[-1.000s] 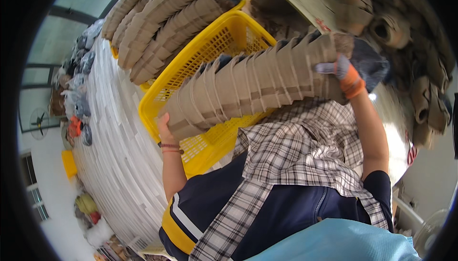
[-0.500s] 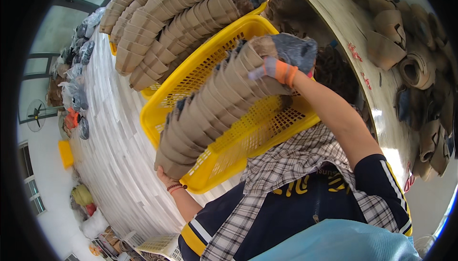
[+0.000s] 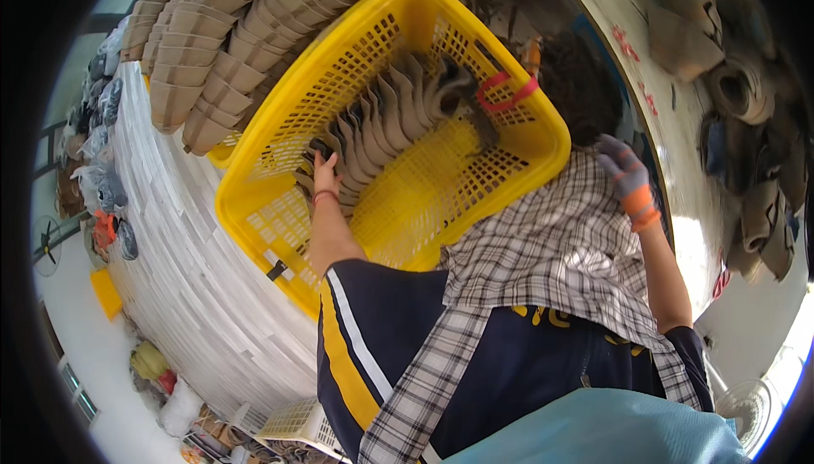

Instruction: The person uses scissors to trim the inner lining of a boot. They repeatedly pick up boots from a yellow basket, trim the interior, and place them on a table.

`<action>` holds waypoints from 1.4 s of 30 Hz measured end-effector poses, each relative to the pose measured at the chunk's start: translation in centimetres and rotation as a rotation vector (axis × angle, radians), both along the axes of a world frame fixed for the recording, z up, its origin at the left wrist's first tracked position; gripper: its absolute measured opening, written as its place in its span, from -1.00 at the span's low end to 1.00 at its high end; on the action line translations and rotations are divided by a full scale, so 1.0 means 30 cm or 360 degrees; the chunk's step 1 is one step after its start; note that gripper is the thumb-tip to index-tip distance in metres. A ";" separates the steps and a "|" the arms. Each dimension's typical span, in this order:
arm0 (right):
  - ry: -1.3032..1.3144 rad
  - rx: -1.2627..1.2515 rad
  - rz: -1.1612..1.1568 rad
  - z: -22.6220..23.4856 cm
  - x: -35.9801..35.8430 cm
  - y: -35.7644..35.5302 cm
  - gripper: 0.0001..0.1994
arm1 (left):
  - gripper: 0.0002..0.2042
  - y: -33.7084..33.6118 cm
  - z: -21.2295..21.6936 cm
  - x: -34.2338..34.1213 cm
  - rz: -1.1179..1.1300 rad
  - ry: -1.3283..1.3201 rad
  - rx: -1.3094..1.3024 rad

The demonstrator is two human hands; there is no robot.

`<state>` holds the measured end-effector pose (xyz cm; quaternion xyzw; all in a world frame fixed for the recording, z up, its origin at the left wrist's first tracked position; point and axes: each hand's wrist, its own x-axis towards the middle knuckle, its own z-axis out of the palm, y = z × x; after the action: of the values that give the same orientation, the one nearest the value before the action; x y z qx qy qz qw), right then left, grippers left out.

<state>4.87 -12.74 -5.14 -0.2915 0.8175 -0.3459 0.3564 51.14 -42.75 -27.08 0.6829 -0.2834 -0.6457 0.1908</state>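
A long nested stack of curved brown fabric pieces with dark fuzzy linings (image 3: 386,116) lies inside a yellow perforated plastic basket (image 3: 543,146). My left hand (image 3: 326,177) is bare, with a bracelet at the wrist. It reaches over the basket's near side, its fingers curled round the near-left end of the stack. My right hand (image 3: 626,177) wears a grey glove with an orange cuff. To the right of the basket it hangs in the air by the table edge, fingers loosely stretched and holding nothing. The fingertips are slightly blurred.
More long stacks of brown pieces (image 3: 246,48) fill another basket at the far left. A pale table (image 3: 670,125) curves along the right, with a heap of brown pieces (image 3: 750,99) on its far side. A red strap (image 3: 509,95) is tied on the basket's rim. Bagged goods (image 3: 106,150) line the left wall.
The stack, held across the basket's top by both hands, now lies down inside it. My right hand has let go and drawn back right; my left hand has moved in over the basket.
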 end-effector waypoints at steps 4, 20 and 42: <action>0.0086 -0.0449 -0.0499 0.066 0.001 0.238 -0.67 | -0.44 0.032 -0.144 -0.240 -0.0646 -0.0672 -0.0632; 0.1038 -0.0188 -0.1610 0.101 -0.197 1.192 -0.71 | -0.64 0.005 -0.077 -0.994 -0.1975 -0.0690 -0.1143; 0.1399 0.1392 -0.1143 0.458 -0.641 1.669 -0.48 | -0.84 0.461 1.380 -1.966 -0.1133 0.0991 -0.3034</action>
<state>-14.36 37.34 8.61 0.0529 0.9947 0.0669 -0.0576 -7.85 -28.91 14.32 -0.0661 -0.7943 -0.3218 0.5110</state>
